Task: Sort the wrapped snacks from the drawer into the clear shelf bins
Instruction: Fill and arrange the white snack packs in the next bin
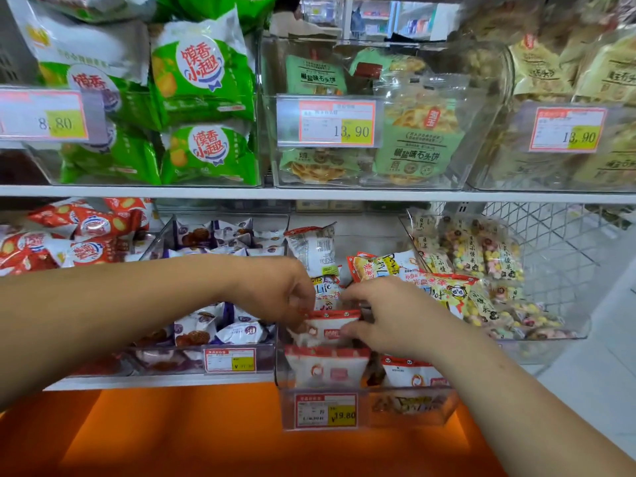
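Observation:
A clear shelf bin (413, 411) on the lower shelf holds several white snack packs with red tops. Both hands reach into it. My left hand (278, 294) pinches the left top edge of one white and red snack pack (327, 327). My right hand (382, 318) grips the same pack's right side with curled fingers. Another such pack (327, 368) stands in front of it, and a third (413, 373) lies to its right. Behind them lie yellow and red packs (437, 287).
Left of this bin is a bin of purple and white wrapped snacks (223, 242), further left red packs (79, 232). To the right is a bin of pastel puff bags (481, 256) and a wire basket (557, 242). Green packs (203, 98) fill upper bins. An orange surface (206, 435) lies below.

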Motion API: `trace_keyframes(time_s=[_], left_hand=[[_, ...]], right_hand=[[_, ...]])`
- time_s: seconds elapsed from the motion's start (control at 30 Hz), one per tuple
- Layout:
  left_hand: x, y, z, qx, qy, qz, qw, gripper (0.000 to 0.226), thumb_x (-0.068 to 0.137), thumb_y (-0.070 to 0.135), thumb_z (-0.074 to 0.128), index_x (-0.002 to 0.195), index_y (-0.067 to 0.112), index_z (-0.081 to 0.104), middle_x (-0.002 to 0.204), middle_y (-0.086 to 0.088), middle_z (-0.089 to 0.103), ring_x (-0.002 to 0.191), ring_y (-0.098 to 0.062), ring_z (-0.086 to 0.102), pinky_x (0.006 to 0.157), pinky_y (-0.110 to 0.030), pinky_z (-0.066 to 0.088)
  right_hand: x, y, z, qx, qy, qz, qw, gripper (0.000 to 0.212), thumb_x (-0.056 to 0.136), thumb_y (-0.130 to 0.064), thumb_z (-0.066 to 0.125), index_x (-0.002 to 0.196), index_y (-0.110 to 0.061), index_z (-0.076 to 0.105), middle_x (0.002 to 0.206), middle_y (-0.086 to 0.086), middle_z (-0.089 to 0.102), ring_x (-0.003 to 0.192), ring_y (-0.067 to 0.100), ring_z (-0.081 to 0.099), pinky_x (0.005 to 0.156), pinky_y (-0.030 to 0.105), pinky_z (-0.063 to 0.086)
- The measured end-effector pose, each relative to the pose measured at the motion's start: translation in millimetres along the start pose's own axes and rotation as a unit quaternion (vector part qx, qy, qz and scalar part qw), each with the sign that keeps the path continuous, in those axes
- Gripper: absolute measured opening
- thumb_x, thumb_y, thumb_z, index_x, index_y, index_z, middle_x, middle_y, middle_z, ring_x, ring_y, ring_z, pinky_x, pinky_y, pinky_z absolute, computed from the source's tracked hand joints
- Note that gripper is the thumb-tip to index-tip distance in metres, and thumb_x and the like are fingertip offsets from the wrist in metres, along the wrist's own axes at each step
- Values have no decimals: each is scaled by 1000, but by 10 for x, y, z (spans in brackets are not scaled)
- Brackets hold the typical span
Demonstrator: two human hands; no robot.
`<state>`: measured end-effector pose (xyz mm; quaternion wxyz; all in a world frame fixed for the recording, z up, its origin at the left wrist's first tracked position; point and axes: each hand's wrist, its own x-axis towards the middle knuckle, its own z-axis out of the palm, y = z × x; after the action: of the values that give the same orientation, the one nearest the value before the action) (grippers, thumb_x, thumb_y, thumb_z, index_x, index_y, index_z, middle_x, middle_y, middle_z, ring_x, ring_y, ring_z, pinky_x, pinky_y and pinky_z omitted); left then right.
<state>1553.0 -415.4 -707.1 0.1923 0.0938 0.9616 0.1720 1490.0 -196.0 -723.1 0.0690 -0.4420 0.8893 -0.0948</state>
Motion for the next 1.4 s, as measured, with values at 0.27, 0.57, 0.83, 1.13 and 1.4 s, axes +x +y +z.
trace_keyframes(time_s=[0.27,0.57,0.83,1.13,1.4], left_hand=[[225,-107,-150,57,104,-24,993,23,97,23,65,117,29,73,113,15,71,97,0,63,91,-25,52],[621,-11,76,250,-35,-89,964,28,93,40,66,115,24,70,113,3,68,103,-25,62,87,-38,54],[503,-53,-114,43,-23,-57,997,20,84,37,82,97,31,68,95,19,62,90,-1,61,79,-22,48],[363,-70,-208,-297,144,-3,944,55,76,7,89,123,21,64,67,2,57,58,-11,55,58,-21,43],[300,-90,-81,-230,137,41,963,44,84,15,84,124,24,68,109,3,74,100,-16,73,92,-36,59]], right_hand=[[60,2,58,-34,-94,15,995,33,85,-49,76,115,-38,71,108,-13,70,100,17,65,85,35,56],[97,209,7,5,46,42,998,24,93,-27,62,114,-36,71,108,-12,71,101,15,65,87,38,57],[106,269,46,53,90,11,995,29,94,-26,67,121,-34,69,114,-17,59,108,13,57,91,34,51],[196,156,49,44,66,31,996,65,91,-52,67,148,-39,39,116,-17,65,108,17,61,85,38,54],[216,112,89,7,86,65,994,34,93,-58,61,79,-35,40,77,-14,52,81,13,53,64,32,38]])
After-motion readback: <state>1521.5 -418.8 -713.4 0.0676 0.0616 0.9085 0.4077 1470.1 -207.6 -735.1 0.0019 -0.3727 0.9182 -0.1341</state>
